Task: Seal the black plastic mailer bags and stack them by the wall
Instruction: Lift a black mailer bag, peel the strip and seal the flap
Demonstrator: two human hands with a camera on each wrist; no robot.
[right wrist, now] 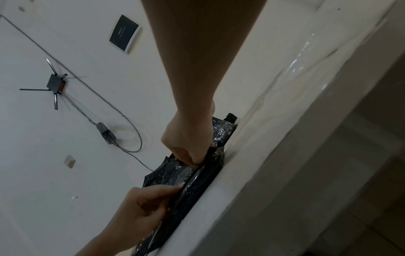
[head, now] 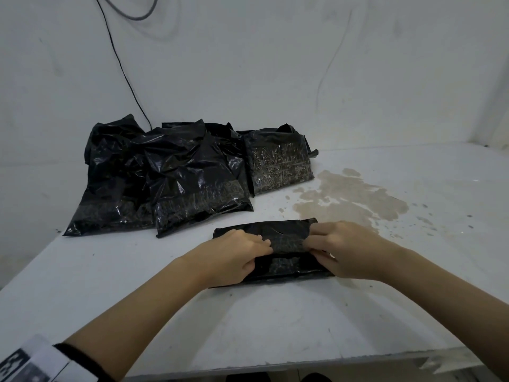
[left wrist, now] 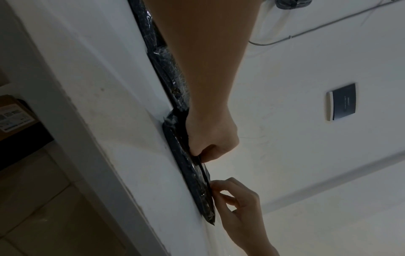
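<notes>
Flat black plastic mailer bag [head: 278, 252] lies on the white painted counter [head: 137, 271], near the front edge, roughly mid-width; long axis runs left-right, parallel to that edge. Flap fold runs along the same axis. My left hand [head: 234, 257] pinches the flap on the bag's left part, thumb under, fingers curled on top. My right hand [head: 344, 249] pinches the flap on the right part, fingers clamped on plastic.

Pile of crinkled black plastic mailer bags [head: 165, 177] sits at the back-left, against the white wall [head: 275, 64]; thin black cable [head: 121, 64] hangs down behind it. Brownish stain [head: 349, 197] on the counter right of the pile.

Only wrist views show a dark rectangular wall panel [left wrist: 342, 102], its writing too small to read; only the right wrist view shows a small black router with antennas [right wrist: 54, 83]. Left wrist view shows a brown cardboard box with a printed label [left wrist: 13, 117] below the counter, text unreadable.
</notes>
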